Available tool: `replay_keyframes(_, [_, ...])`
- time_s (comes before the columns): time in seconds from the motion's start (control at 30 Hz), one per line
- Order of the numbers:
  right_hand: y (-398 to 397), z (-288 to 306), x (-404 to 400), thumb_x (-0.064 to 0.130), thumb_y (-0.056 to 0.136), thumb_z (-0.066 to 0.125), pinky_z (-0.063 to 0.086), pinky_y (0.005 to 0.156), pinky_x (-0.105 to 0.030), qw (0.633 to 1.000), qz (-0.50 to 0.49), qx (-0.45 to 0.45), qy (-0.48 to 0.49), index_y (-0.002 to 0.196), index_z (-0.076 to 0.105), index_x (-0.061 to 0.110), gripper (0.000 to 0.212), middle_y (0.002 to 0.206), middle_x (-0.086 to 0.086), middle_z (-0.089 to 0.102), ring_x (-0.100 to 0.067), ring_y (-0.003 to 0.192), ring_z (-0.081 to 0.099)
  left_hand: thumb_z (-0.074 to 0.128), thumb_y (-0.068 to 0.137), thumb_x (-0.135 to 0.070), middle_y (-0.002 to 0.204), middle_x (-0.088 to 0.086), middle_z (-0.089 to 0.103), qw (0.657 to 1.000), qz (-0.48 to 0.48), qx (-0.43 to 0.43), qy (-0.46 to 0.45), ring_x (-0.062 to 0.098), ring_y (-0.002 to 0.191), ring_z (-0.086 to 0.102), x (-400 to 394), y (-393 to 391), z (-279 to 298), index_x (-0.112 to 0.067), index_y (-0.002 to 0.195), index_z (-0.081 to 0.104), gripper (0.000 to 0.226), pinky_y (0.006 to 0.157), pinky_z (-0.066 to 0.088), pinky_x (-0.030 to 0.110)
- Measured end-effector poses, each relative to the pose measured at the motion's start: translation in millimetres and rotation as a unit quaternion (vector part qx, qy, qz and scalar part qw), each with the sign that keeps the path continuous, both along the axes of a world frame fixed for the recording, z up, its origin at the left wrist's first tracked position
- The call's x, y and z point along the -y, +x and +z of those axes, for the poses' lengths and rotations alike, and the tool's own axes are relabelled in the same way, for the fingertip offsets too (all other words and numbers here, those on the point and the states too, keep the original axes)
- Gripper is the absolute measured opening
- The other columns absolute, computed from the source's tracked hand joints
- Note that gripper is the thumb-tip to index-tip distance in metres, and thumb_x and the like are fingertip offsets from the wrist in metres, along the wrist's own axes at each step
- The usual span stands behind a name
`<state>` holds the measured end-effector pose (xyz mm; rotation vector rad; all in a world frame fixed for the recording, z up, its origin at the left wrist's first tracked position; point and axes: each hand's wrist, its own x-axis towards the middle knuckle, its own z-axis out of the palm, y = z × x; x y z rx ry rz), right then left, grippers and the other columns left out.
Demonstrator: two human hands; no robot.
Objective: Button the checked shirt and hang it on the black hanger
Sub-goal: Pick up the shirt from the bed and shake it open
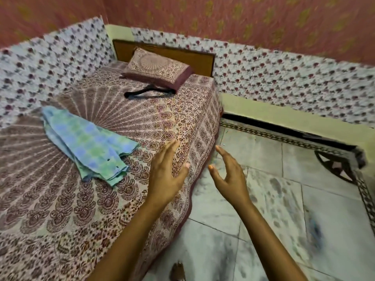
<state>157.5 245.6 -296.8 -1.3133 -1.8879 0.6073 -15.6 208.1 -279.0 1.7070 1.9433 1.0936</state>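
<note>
Motion blur is smearing the whole view, worst along the walls and the right side of the floor point(263, 199), so fine detail is hard to make out. Black hanger point(149, 93) is lying flat on the bed point(50, 209) just in front of the pillow point(157, 71); its far end is sitting right at or under the pillow edge, and I cannot tell where the hook is. Its long axis is running roughly left-right, slightly tilted up toward the right. Checked shirt point(87, 145) is lying folded or bunched on the bed's left side, well apart from the hanger, long axis running diagonally from upper left to lower right, with the layered hem end pointing toward the near edge. Buttons are showing only as a couple of dark dots; whether any are fastened, cannot tell. Left hand point(165, 175) is hovering over the bed's right edge, fingers spread, holding nothing. Right hand point(228, 177) is hovering beside it over the floor, fingers loosely curled, empty too. Both hands are apart, neither touching the shirt. Small dark object point(178, 270) at the bottom edge is cut off and unidentifiable.
</note>
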Motion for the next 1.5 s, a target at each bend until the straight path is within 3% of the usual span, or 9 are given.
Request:
replay_keyframes(0.2, [-19,0,-79,0.045,0.083,0.044,0.033,0.102,-0.027,1.000,0.000,0.010,-0.019,0.138,0.040,0.021,0.060,0.139,0.000,0.049,-0.013,0.126,0.044,0.035,0.078,-0.052,0.150,-0.008,0.029,1.000,-0.011,-0.018,-0.007,0.012,0.136,0.024,-82,-22,-10,-0.034,0.142,0.027,0.067,0.109,0.024,0.037])
replay_keyframes(0.33, [-31,-4,-135,0.038,0.084,0.048,0.035,0.106,-0.035,0.999,0.004,0.008,-0.036,0.138,0.041,0.021,0.057,0.140,-0.002,0.048,-0.018,0.129,0.043,0.038,0.080,-0.049,0.149,-0.006,0.033,0.999,0.004,-0.036,-0.010,0.013,0.136,0.029,-134,-35,-17,-0.032,0.141,0.030,0.064,0.112,0.029,0.047])
replay_keyframes(0.47, [-51,-9,-210,0.032,0.088,0.053,0.033,0.108,-0.037,0.997,0.053,0.010,-0.051,0.139,0.038,0.022,0.055,0.141,0.000,0.046,-0.015,0.130,0.041,0.053,0.085,-0.037,0.149,-0.002,0.034,0.997,0.052,-0.050,-0.006,0.013,0.136,0.028,-197,-49,-22,-0.029,0.140,0.033,0.059,0.112,0.028,0.049])
replay_keyframes(0.63, [-81,-7,-295,0.030,0.090,0.053,0.033,0.110,-0.044,0.988,0.126,0.022,-0.081,0.141,0.035,0.024,0.054,0.144,-0.001,0.042,-0.019,0.132,0.038,0.043,0.080,-0.050,0.147,-0.001,0.038,0.990,0.129,-0.054,-0.026,0.019,0.135,0.034,-262,-71,-25,-0.032,0.139,0.034,0.062,0.107,0.035,0.052])
replay_keyframes(0.77, [-112,-5,-352,0.033,0.090,0.048,0.033,0.109,-0.047,0.975,0.202,0.054,-0.078,0.142,0.033,0.024,0.054,0.145,-0.002,0.040,-0.020,0.133,0.037,0.041,0.080,-0.051,0.149,-0.003,0.034,0.977,0.201,-0.059,-0.038,0.018,0.138,0.029,-298,-87,-20,-0.029,0.140,0.034,0.065,0.113,0.028,0.046])
replay_keyframes(1.03, [-211,-5,-416,0.027,0.092,0.053,0.028,0.111,-0.045,0.947,0.300,0.067,-0.089,0.143,0.030,0.027,0.055,0.145,-0.002,0.037,-0.021,0.135,0.031,0.034,0.076,-0.055,0.148,0.000,0.037,0.941,0.332,-0.053,-0.040,0.020,0.137,0.032,-319,-161,-28,-0.023,0.140,0.037,0.072,0.112,0.029,0.045])
replay_keyframes(1.17, [-271,-5,-427,0.025,0.092,0.054,0.021,0.103,-0.030,0.935,0.341,0.066,-0.066,0.141,0.032,0.024,0.054,0.144,-0.003,0.040,-0.017,0.132,0.034,0.038,0.079,-0.052,0.144,0.006,0.042,0.926,0.374,-0.042,-0.020,0.025,0.134,0.038,-320,-216,-40,-0.018,0.136,0.044,0.066,0.108,0.034,0.048])
replay_keyframes(1.33, [-357,-1,-436,0.029,0.092,0.054,0.030,0.111,-0.049,0.913,0.390,0.089,-0.077,0.142,0.030,0.028,0.055,0.146,-0.002,0.038,-0.021,0.135,0.033,0.042,0.083,-0.049,0.141,0.006,0.046,0.908,0.418,-0.025,-0.002,0.026,0.131,0.042,-317,-298,-49,-0.018,0.133,0.046,0.059,0.104,0.039,0.050])
replay_keyframes(1.5, [-457,-7,-444,0.029,0.091,0.054,0.029,0.109,-0.041,0.894,0.431,0.115,-0.044,0.141,0.034,0.022,0.054,0.143,-0.004,0.043,-0.023,0.132,0.038,0.038,0.082,-0.050,0.141,0.005,0.045,0.891,0.454,-0.018,-0.009,0.023,0.133,0.039,-311,-382,-56,-0.017,0.134,0.047,0.061,0.107,0.036,0.044])
